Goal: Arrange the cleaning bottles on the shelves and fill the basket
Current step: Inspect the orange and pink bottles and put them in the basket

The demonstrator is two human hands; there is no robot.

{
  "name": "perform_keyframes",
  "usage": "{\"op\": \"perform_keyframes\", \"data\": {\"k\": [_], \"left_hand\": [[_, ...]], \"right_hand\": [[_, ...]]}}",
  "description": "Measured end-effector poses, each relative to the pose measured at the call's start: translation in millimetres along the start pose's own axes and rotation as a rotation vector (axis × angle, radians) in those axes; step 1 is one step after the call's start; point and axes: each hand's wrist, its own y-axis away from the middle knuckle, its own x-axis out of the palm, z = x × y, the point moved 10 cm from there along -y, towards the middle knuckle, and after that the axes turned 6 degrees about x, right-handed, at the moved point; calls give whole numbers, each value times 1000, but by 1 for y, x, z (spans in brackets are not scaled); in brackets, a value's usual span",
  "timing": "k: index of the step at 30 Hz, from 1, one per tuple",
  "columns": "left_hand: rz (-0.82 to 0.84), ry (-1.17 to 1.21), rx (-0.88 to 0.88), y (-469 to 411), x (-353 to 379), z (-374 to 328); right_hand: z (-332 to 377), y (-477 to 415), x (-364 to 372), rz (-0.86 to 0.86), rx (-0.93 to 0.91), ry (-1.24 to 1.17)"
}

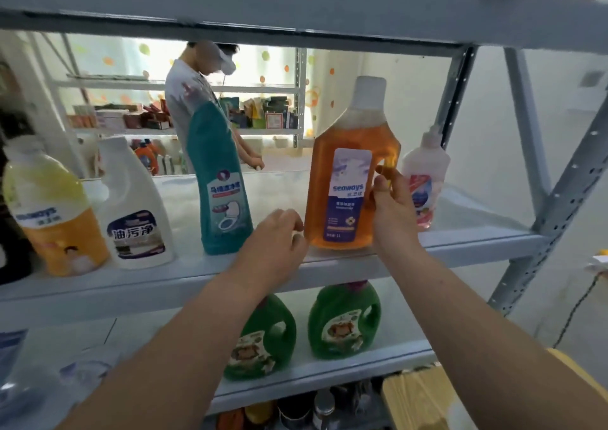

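An amber Seaways bottle (348, 169) with a white cap stands at the front edge of the middle shelf (460, 242). My right hand (391, 209) grips its handle on the right side. My left hand (276, 242) is at the bottle's lower left, fingers loosely curled and touching its base corner. On the same shelf stand a teal toilet-cleaner bottle (218, 183), a white degreaser bottle (131, 206), a yellow-orange Seaways bottle (52, 212) and, behind my right hand, a pink bottle (424, 179).
Two green detergent bottles (263, 334) (345, 317) stand on the lower shelf (329, 370). A yellow basket edge (424, 400) shows at bottom right. Dark bottles sit below it. Another person (194, 100) stands behind the rack by further shelves. Grey uprights (539, 199) frame the right side.
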Motion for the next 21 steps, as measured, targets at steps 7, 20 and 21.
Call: {"op": "perform_keyframes", "data": {"k": [7,20,21], "left_hand": [[-24,-348,194,5,18,-8],[-28,-406,203,6,18,-8],[-26,-409,197,6,18,-7]], "right_hand": [[-5,-52,33,19,-44,92],[0,-70,75,135,-170,211],[-1,-69,75,148,-155,241]]}}
